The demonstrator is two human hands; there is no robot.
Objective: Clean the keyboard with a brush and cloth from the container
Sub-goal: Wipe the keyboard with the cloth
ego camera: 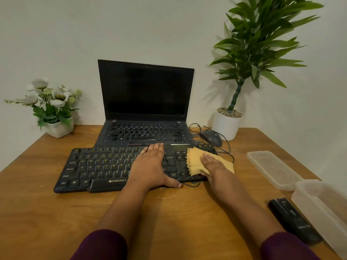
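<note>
Head view: I read "ZEBRONICS" in white on the front lip of the black keyboard [97, 166], just left of my operator's wrist, and yellow legends on the keys: Ctrl, Alt, Caps Lock and the letter rows. The keyboard lies across the wooden tabletop [56, 212], directly in front of an open laptop [146, 91] with a dark screen. The left hand [150, 166] lies flat on the keyboard's middle, its grip apart with fingers straight and reaching the far edge, the thumb stretched along the near edge. The right hand [212, 164] presses the folded yellow cloth [195, 160] down on the right end of the keyboard; that grip is also spread, fingers laid straight on top of the cloth rather than curled round it. To the right, well apart from both hands, stands the clear plastic container [319, 199], with its lid [272, 167] lying on the tabletop just behind it. The black brush [293, 220] lies touching or just beside the container's near-left wall; its small white print is too blurred to read. A corded mouse [211, 137] sits beside the laptop, logo illegible.
</note>
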